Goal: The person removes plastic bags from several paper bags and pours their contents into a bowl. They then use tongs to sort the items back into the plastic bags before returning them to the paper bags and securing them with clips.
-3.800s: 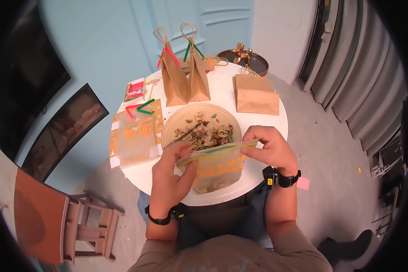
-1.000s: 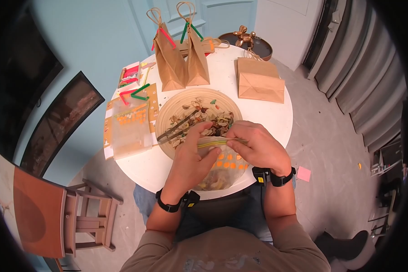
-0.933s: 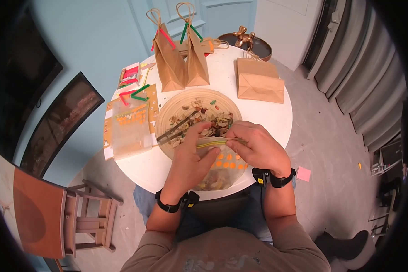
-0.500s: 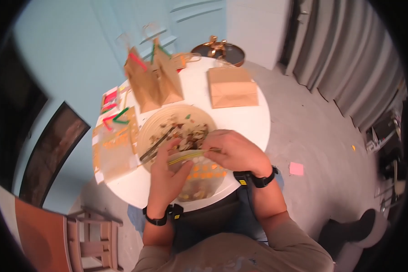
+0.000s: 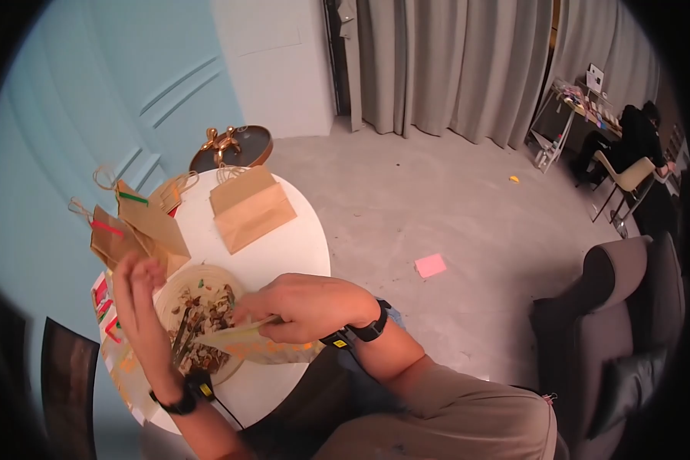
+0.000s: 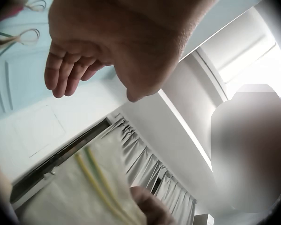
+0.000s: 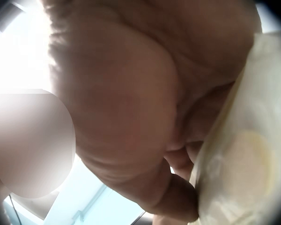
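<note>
My right hand pinches the top edge of a translucent zip bag printed with orange marks. The bag hangs tilted over the table's near side, and its yellow-green zip strip shows in the left wrist view. In the right wrist view, thumb and fingers hold the bag at its edge. My left hand is raised off the bag, fingers extended, over the left side of a round beige tray. Dried petals and leaves lie in the tray, with dark tongs among them.
Two upright kraft bags with red and green clips stand at the table's far left. A flat kraft bag lies behind the tray. A pink paper is on the floor; a grey armchair stands right. Someone sits farther off.
The left hand has let go of the zip bag and lifted away to the left. The right hand keeps hold of the bag. The head view has swung right, bringing the armchair and seated person in.
</note>
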`<state>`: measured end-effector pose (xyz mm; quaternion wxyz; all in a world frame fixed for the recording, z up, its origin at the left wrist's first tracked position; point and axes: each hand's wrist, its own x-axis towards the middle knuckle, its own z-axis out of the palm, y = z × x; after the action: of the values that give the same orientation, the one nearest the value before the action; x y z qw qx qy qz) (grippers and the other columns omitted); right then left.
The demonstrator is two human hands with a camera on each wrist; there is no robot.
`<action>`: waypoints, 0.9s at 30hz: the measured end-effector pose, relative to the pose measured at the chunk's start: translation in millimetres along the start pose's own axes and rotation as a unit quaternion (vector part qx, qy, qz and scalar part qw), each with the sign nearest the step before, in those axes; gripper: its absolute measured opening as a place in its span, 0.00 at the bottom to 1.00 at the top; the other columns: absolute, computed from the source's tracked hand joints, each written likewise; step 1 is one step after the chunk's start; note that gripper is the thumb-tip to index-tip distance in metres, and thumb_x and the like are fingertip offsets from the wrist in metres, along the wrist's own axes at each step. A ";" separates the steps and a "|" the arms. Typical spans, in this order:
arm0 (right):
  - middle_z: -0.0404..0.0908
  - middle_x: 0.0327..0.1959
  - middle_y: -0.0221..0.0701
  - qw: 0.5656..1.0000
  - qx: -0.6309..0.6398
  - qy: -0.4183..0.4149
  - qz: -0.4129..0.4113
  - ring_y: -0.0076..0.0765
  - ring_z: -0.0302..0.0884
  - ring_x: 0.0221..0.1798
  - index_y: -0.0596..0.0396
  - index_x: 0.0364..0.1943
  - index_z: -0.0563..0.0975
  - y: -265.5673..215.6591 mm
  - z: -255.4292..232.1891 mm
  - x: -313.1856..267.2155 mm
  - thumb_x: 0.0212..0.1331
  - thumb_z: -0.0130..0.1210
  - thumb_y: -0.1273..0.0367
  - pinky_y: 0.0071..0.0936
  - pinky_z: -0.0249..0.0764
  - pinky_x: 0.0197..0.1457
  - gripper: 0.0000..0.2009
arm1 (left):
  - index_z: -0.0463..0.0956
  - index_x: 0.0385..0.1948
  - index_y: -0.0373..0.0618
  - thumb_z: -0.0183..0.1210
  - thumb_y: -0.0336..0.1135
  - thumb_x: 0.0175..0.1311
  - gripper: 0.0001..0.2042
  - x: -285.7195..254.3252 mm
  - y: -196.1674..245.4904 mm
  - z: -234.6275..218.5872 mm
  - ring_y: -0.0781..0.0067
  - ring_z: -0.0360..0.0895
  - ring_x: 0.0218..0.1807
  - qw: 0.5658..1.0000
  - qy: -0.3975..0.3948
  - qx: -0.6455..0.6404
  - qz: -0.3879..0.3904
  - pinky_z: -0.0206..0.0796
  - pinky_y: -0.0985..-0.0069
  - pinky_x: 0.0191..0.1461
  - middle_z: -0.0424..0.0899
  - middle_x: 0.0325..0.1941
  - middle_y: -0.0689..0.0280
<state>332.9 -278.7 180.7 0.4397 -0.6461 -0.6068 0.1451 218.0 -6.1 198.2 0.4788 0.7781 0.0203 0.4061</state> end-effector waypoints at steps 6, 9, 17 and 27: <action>0.89 0.37 0.35 0.987 0.089 0.130 -0.018 0.38 0.86 0.37 0.58 0.43 0.87 11.8 -12.2 -11.0 0.64 0.58 0.77 0.36 0.79 0.43 0.09 | 0.77 0.70 0.31 0.67 0.46 0.78 0.30 122.4 -95.5 89.7 0.52 0.84 0.68 0.953 -0.209 0.220 -0.021 0.75 0.62 0.73 0.86 0.68 0.45; 0.90 0.38 0.34 0.979 0.099 0.174 -0.036 0.38 0.86 0.38 0.59 0.41 0.88 24.9 -16.6 -13.9 0.63 0.57 0.78 0.34 0.80 0.44 0.09 | 0.78 0.72 0.37 0.69 0.42 0.69 0.32 152.6 -215.8 131.2 0.39 0.82 0.74 0.887 -0.289 0.355 0.058 0.74 0.50 0.77 0.83 0.72 0.38; 0.89 0.38 0.34 0.973 0.131 0.186 -0.028 0.34 0.85 0.39 0.61 0.41 0.88 40.9 -23.1 -12.3 0.63 0.54 0.78 0.33 0.79 0.45 0.11 | 0.84 0.57 0.43 0.68 0.33 0.61 0.20 141.3 -245.5 167.3 0.36 0.87 0.64 0.782 -0.333 0.527 -0.019 0.74 0.42 0.72 0.92 0.58 0.45; 0.88 0.32 0.28 0.952 0.171 0.253 -0.008 0.25 0.82 0.34 0.60 0.41 0.89 56.7 -20.8 -6.3 0.71 0.57 0.72 0.30 0.77 0.45 0.10 | 0.78 0.44 0.35 0.56 0.18 0.69 0.06 131.2 -123.0 90.1 0.32 0.85 0.50 0.918 -0.079 0.331 0.202 0.76 0.49 0.53 0.86 0.44 0.42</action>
<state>383.7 -285.6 148.2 0.6835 -0.5720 -0.4473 0.0748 408.4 49.9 165.7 0.1019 0.9091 -0.0420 0.4016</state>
